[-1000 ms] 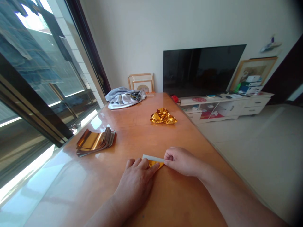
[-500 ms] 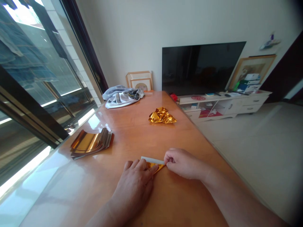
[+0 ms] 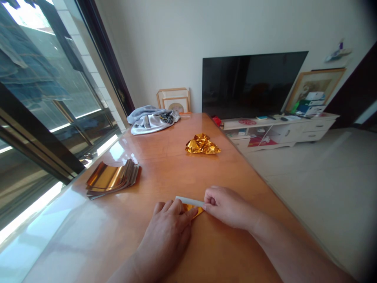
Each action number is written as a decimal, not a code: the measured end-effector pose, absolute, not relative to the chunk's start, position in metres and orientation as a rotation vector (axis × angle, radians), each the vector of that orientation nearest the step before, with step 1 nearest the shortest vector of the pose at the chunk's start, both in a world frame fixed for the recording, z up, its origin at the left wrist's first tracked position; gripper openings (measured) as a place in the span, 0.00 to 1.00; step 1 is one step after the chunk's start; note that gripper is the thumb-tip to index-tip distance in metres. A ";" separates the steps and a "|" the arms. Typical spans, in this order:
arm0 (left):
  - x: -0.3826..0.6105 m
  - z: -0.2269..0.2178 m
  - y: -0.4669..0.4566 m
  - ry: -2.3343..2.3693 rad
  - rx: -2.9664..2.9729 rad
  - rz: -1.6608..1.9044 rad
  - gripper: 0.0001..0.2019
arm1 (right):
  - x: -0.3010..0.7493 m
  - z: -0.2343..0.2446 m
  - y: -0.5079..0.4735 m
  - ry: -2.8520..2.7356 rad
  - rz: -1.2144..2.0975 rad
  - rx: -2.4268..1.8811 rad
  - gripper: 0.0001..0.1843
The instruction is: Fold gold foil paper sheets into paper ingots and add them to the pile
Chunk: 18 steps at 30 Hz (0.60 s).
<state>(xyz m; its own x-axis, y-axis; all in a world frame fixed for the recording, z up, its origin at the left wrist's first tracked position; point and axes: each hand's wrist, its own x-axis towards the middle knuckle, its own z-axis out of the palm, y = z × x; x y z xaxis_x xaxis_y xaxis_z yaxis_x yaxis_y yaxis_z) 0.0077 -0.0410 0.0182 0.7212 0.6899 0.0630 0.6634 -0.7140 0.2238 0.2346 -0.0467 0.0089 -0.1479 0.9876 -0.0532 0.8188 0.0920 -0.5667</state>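
Observation:
A partly folded sheet of gold foil paper (image 3: 196,211) lies on the wooden table (image 3: 165,169), its pale grey-white back showing as a strip along the far edge. My left hand (image 3: 169,226) presses on its left part, fingers bent and thumb resting on the gold side; the hand hides that end of the sheet. At the right corner, my right hand (image 3: 224,206) pinches the paper between thumb and curled forefinger. Farther off to the left sits a curved stack of gold foil sheets (image 3: 110,177). Beyond my hands stands a crumpled-looking group of folded gold foil pieces (image 3: 202,144).
Grey clothing (image 3: 153,120) is heaped at the table's far end, in front of leaning picture frames (image 3: 174,98). A sliding glass door (image 3: 59,78) borders the left side. On the right, beyond the table edge, a white TV cabinet (image 3: 300,131) stands below a large television (image 3: 253,84).
My right hand has shifted slightly left and toward me along the paper's right corner, still pinching. The left hand stays nearly in place. Stack and folded pieces are unmoved.

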 end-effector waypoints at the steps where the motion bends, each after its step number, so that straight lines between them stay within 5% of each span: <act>1: 0.008 0.018 -0.041 1.090 2.736 0.212 0.22 | 0.235 0.009 -0.047 -2.034 0.682 -1.781 0.07; 18: 0.005 0.019 -0.037 1.118 2.613 0.245 0.19 | 0.234 0.010 -0.048 -2.030 0.681 -1.788 0.05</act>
<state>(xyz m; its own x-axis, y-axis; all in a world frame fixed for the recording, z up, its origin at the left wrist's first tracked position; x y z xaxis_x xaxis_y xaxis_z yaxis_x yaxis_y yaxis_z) 0.0055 -0.0369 0.0187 0.6847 0.7276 0.0422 0.6786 -0.6575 0.3273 0.2337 -0.0476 0.0103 -0.1422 0.9884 -0.0529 0.8202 0.0878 -0.5653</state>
